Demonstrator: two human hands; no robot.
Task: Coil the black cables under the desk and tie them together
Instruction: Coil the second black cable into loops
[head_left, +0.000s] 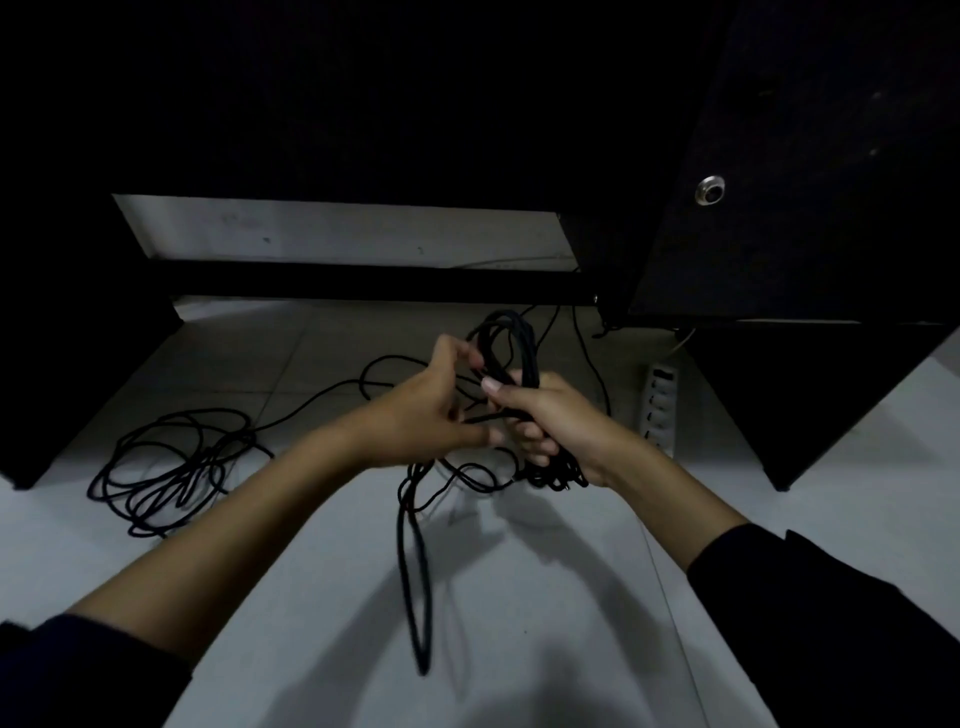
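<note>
The right hand (550, 421) grips a bundle of black cable (511, 358), fingers wrapped round its middle and the thumb laid across the front. The bundle's top loop stands above the fist, just in front of the desk's dark crossbar (384, 283), and its lower loops bulge out under the heel of the hand.

The left hand (431, 410) is just beside the bundle on its left. Its fingertips pinch a strand near the top loop, and more strands cross its lower fingers, which are curled. The two hands nearly touch.

From the bundle a long doubled loop of cable (415, 566) hangs down towards the camera, blurred at its lower end. A single strand runs from the bundle leftwards across the tiled floor (545, 597) to a loose tangle of black cable (171, 467) lying well to the left of the bundle, near the dark desk side panel (62, 338).

To the right of the bundle a white power strip (661, 402) lies on the floor beside the right desk panel (810, 156), which has a round metal fitting (710, 190) in it. Thin wires run from behind the bundle up towards the crossbar. Both forearms are bare, with dark sleeves (831, 623) pushed up.
</note>
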